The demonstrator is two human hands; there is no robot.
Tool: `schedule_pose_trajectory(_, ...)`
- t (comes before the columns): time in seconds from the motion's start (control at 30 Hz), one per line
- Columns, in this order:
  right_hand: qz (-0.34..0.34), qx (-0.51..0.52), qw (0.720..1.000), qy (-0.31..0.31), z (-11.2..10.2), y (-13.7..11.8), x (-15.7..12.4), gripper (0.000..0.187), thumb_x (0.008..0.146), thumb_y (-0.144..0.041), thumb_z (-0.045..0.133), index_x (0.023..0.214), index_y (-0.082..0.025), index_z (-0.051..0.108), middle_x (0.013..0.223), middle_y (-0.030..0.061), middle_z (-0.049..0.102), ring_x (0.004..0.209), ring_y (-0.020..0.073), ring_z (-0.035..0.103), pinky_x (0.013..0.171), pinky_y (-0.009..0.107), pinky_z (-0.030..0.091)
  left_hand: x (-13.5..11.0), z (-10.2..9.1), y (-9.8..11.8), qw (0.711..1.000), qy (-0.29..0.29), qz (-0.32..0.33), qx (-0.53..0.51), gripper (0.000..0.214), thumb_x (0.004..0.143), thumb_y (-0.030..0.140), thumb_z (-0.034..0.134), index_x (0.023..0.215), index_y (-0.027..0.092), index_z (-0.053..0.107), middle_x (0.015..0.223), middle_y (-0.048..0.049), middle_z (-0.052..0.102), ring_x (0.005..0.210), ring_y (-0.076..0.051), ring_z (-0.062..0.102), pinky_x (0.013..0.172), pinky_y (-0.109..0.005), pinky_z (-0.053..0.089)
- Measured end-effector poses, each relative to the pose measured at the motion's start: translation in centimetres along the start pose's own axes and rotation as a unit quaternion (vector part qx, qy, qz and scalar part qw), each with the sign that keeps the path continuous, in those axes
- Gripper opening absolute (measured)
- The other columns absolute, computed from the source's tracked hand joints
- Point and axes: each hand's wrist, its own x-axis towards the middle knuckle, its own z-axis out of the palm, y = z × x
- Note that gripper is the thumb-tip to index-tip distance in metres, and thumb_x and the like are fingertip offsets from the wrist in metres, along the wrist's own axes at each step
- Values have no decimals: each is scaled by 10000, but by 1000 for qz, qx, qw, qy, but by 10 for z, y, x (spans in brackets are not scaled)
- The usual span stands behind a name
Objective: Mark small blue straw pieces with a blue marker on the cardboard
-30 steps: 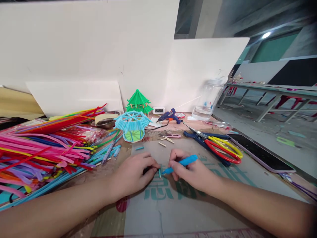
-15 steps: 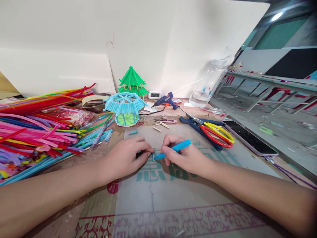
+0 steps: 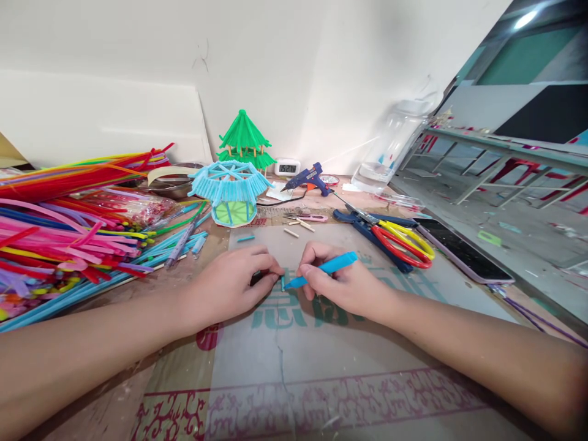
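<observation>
Table cover [image 3: 349, 361] printed; small stick [image 3: 283, 284] pinched by left hand [image 3: 234, 278], blue marker [image 3: 337, 263] gripped by right hand [image 3: 342, 286], hands apart; stick judged light, stiff, best held at far end

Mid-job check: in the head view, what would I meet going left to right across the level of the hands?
Pile of pipe cleaners → left hand → short blue stick → right hand holding a blue marker → red and yellow scissor handles → phone.
</observation>
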Motion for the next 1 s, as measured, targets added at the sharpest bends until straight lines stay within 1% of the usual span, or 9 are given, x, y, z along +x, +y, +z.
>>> schedule_pose_trajectory(0.2, 2, -12, 1000, -3, 0, 1, 1, 158, 901, -290, 527, 767, -219, 481, 570, -34, 605, 510, 109, 531, 488, 225, 387, 1, 1, -1, 1000, 1, 0, 0, 153, 922, 190, 544, 954, 208, 693, 916, -17, 669, 822, -158, 627, 680, -252, 432)
schedule_pose_trajectory(0.3, -7, -22, 1000, 11, 0, 2, 1, 154, 901, -283, 531, 769, -220, 483, 570, -35, 598, 520, 114, 531, 506, 233, 397, 0, 2, -2, 1000, 1, 1, -8, 158, 925, 192, 540, 960, 210, 694, 919, -19, 672, 844, -164, 630, 702, -258, 441)
schedule_pose_trajectory(0.47, -17, -19, 1000, 7, 1, 0, -1, 163, 899, -282, 541, 761, -221, 476, 578, -27, 602, 541, 124, 542, 528, 245, 406, 0, 1, 0, 1000, 2, -13, -24, 168, 938, 210, 526, 941, 217, 693, 913, -26, 669, 843, -167, 630, 712, -259, 447)
schedule_pose_trajectory(0.53, -2, -12, 1000, 13, 1, 1, -1, 164, 905, -289, 533, 769, -222, 471, 577, -24, 597, 531, 122, 520, 524, 246, 397, 0, 2, 2, 999, 3, -21, -28, 164, 929, 196, 527, 941, 219, 690, 916, -26, 669, 847, -167, 632, 719, -257, 451)
schedule_pose_trajectory(0.63, 22, 2, 1000, 1, 1, 2, 0, 168, 901, -298, 546, 777, -225, 458, 551, -32, 575, 511, 123, 503, 528, 249, 392, 1, 3, 2, 999, 4, -24, -37, 165, 915, 174, 524, 918, 221, 682, 919, -27, 673, 857, -169, 634, 717, -254, 455)
schedule_pose_trajectory(0.87, 23, 14, 1000, -4, 3, 5, 1, 171, 896, -314, 554, 789, -221, 459, 551, -32, 559, 507, 122, 485, 514, 240, 361, 1, 5, 1, 998, 9, -32, -44, 162, 912, 173, 525, 916, 222, 680, 914, -27, 661, 859, -166, 628, 724, -253, 456)
schedule_pose_trajectory(1.0, 25, 9, 1000, -9, 3, 7, 1, 161, 918, -324, 519, 812, -216, 464, 560, -28, 555, 502, 119, 465, 504, 238, 347, 1, 5, 3, 998, 12, -37, -46, 153, 908, 172, 529, 905, 226, 672, 912, -16, 659, 859, -160, 624, 723, -249, 450)
